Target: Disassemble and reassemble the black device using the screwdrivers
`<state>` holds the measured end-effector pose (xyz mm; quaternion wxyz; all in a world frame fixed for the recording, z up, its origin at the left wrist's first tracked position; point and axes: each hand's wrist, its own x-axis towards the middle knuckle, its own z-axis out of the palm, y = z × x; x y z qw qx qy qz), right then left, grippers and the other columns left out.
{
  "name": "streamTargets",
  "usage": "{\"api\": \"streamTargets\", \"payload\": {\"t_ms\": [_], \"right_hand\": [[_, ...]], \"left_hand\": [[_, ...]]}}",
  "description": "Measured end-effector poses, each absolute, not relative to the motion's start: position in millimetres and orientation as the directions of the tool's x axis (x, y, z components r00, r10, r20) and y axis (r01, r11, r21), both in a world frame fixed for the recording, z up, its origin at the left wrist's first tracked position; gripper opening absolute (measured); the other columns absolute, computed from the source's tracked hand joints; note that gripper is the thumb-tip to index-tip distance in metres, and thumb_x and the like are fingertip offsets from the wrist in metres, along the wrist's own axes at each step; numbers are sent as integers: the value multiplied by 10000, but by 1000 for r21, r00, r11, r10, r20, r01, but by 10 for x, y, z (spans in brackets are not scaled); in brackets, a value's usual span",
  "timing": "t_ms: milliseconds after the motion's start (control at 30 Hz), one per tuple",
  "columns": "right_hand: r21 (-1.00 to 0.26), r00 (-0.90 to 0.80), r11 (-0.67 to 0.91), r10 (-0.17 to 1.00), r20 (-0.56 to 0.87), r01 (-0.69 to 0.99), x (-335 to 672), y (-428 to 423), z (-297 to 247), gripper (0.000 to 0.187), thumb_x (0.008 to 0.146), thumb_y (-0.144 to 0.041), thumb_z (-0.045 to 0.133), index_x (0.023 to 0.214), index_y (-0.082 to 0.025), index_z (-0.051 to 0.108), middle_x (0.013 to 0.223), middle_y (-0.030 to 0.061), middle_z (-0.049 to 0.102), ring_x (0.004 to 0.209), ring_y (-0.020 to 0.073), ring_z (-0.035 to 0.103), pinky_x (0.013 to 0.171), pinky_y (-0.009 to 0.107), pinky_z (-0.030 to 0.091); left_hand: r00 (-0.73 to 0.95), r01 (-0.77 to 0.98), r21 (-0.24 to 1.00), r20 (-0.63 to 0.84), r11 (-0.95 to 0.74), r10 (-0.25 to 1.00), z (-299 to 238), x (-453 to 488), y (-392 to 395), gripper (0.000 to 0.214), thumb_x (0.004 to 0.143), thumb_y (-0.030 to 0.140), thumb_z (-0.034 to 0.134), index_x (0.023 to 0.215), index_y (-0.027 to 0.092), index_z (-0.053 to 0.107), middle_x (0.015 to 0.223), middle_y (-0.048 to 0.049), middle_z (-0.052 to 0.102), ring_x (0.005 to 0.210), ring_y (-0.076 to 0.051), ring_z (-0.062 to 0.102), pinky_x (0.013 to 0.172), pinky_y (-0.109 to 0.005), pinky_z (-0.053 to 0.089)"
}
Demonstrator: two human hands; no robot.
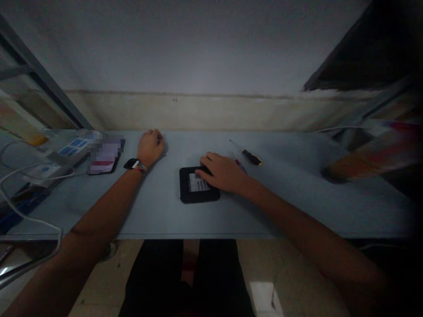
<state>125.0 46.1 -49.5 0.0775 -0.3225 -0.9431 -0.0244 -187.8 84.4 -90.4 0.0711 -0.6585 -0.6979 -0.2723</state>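
A flat black case (186, 185) with rounded corners and a white barcode label lies near the middle of the table. My right hand (222, 171) grips its far right corner, the thumb on top by the label and the fingers along the far edge. Farther left and back, my left hand (151, 146) rests on the table with curled fingers; whatever they hold, if anything, is hidden. Beyond my right hand lies a screwdriver with a black and yellow handle (252, 157). Another, thinner screwdriver with a dark red and blue handle (241, 166) is partly covered by that hand.
A phone (105, 156) with a lit screen leans by a white power strip (77, 144) at the left, with white cables (29, 216) around it. A blurred orange bottle-like object (366, 156) is at the right. The wall (198, 112) bounds the table's back edge.
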Motion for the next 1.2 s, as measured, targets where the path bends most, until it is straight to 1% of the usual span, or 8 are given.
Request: {"api": "streamTargets", "payload": {"t_ms": [133,333,500,600,667,767,1033,1200], "right_hand": [[-69,-657,686,718,229,725,1321,596,-450,336,1102,-468,473,1056,-186,650,1092,98,725,887,219,655,716,334,384],[-71,-295,344,881,369,936,1591,966,-342,291,1061,-309,440,1072,-178,701,1116,147,764,910,261,692,700,356,393],[-17,-154,167,938,310,986,1864,1260,-386,326,1008,-321,488,1137,-147,732,1212,219,760,969,327,727,751,394,472],[-74,-178,189,975,133,979,2011,1408,-426,337,1006,-380,504,1088,-154,740,1144,232,774,1001,356,726,786,424,500],[-112,-231,234,972,38,966,2095,1486,-440,288,983,-385,547,1031,-181,744,1068,196,791,945,328,725,765,404,502],[-139,-328,324,945,-10,936,2187,1565,-456,168,903,-320,645,992,-208,734,1023,134,799,878,269,707,744,358,493],[-132,-429,435,900,72,891,2197,1648,-538,227,854,-180,642,1067,-150,715,998,135,751,833,230,655,750,333,459],[-100,-377,401,905,195,911,2083,1551,-595,269,909,-181,569,1136,-141,707,1144,180,695,922,264,645,792,364,466]], "left_hand": [[-114,957,289,461,-28,880,-910,-1887,847,168,890,179,548,1011,192,664,1068,-153,682,1055,-335,622,1008,-507,509],[-110,956,291,457,-32,883,-899,-1894,843,136,897,188,551,969,204,666,1043,-139,683,1036,-322,625,1001,-496,510],[-114,951,307,450,-33,886,-875,-1877,841,128,899,185,543,935,202,664,1019,-138,689,1035,-319,633,995,-489,516],[-131,935,352,456,-44,880,-862,-1863,837,124,909,194,539,903,212,661,1003,-126,681,1000,-303,638,962,-472,525],[-136,927,371,459,-50,878,-857,-1856,834,118,908,197,538,879,216,651,989,-123,676,971,-292,638,934,-456,532],[-146,924,380,462,-46,875,-856,-1850,832,115,908,201,536,859,220,638,965,-115,675,952,-282,633,927,-445,534],[-167,921,389,448,-23,878,-857,-1847,841,143,929,227,521,869,211,650,988,-128,695,953,-281,635,924,-443,531],[-151,925,378,434,-28,888,-861,-1843,847,160,924,204,519,883,201,675,980,-140,693,956,-292,627,941,-463,527]]}}
